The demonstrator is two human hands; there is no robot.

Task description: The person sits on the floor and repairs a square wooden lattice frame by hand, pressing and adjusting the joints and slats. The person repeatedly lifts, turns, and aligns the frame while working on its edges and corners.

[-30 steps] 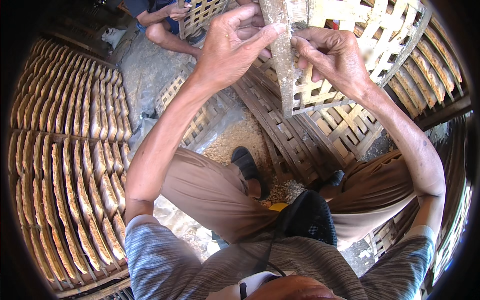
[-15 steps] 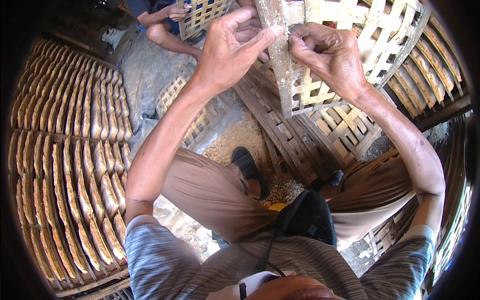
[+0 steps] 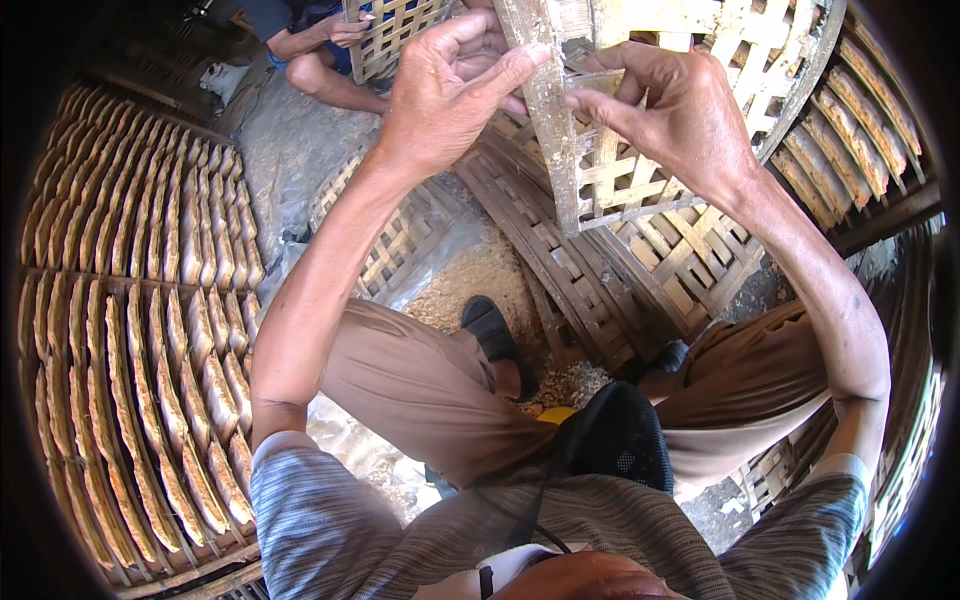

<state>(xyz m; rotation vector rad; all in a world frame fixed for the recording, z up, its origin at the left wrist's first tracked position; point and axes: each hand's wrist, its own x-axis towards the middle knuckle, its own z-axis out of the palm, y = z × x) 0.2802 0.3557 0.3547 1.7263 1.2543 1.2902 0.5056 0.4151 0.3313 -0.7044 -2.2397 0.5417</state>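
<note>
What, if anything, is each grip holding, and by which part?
The left grip holds the woven panel by its wooden edge strip. The right grip is beside that strip; whether it holds anything cannot be told.

Brown-edged slabs (image 3: pixel 142 345) line the left in rows; crumbs (image 3: pixel 482 280) litter the floor (image 3: pixel 285 150).

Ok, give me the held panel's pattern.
The held panel has an open, pale crisscross weave, best seen in the head view.
</note>
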